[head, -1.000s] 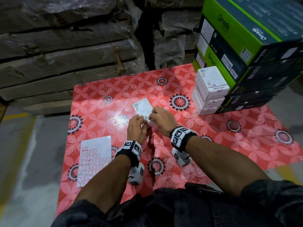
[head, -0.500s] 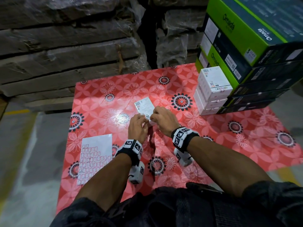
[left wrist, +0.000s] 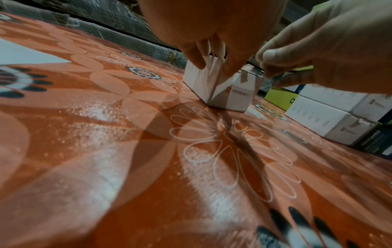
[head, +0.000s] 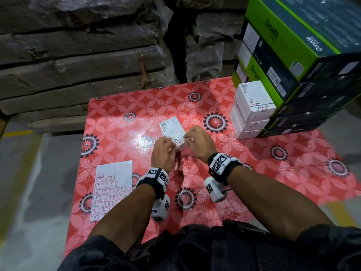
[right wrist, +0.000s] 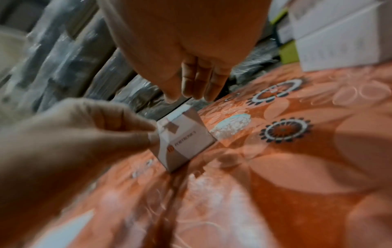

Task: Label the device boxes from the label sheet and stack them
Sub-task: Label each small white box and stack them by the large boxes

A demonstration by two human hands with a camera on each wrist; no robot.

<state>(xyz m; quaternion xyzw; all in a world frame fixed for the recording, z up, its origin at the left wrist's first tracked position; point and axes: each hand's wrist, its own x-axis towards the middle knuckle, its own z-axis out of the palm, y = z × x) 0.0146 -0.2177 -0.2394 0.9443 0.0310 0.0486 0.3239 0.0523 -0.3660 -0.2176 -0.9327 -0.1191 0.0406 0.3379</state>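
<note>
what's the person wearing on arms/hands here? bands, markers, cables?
Both hands are bare, no gloves. The left hand and right hand each have a black wrist band carrying white squares printed with black fiducial patterns. Under each wrist hangs a white camera module with the same markers; a thin dark cable loops by the right one. Forearms are uncovered; dark sleeves are pushed up near the elbows.

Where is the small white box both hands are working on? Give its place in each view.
Head: small white cardboard box, centre, just beyond both hands.
Left wrist: upper middle, under the fingertips.
Right wrist: centre, its near end face showing.
Shared landmark: the stack of white boxes, to its right.
</note>
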